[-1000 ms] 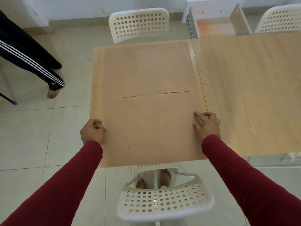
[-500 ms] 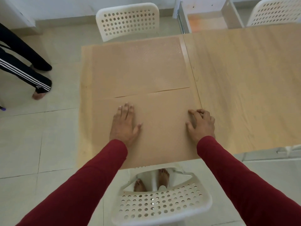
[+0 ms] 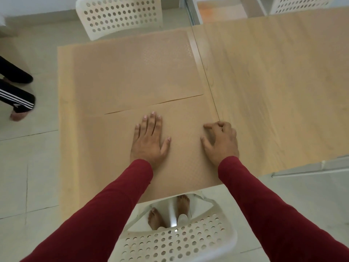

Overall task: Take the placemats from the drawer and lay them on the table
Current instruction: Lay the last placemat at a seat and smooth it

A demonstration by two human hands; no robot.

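Two tan textured placemats lie flat on the left half of the light wood table (image 3: 273,87). The far placemat (image 3: 136,72) reaches the table's back edge. The near placemat (image 3: 109,154) lies against it and runs to the front edge. My left hand (image 3: 149,140) rests palm down on the near placemat, fingers spread. At that mat's right edge my right hand (image 3: 221,140) presses down with curled fingertips. Neither hand holds anything. The open white drawer (image 3: 222,10) shows beyond the table at the top.
A white perforated chair (image 3: 120,14) stands at the far side and another chair (image 3: 177,241) below me at the near side, a third chair (image 3: 300,3) top right. Another person's legs (image 3: 17,95) stand on the tiled floor at the left.
My left hand left the mat's left edge and moved right onto the mat, now flat near its middle. My right hand stayed at the right edge. The view shifted slightly.
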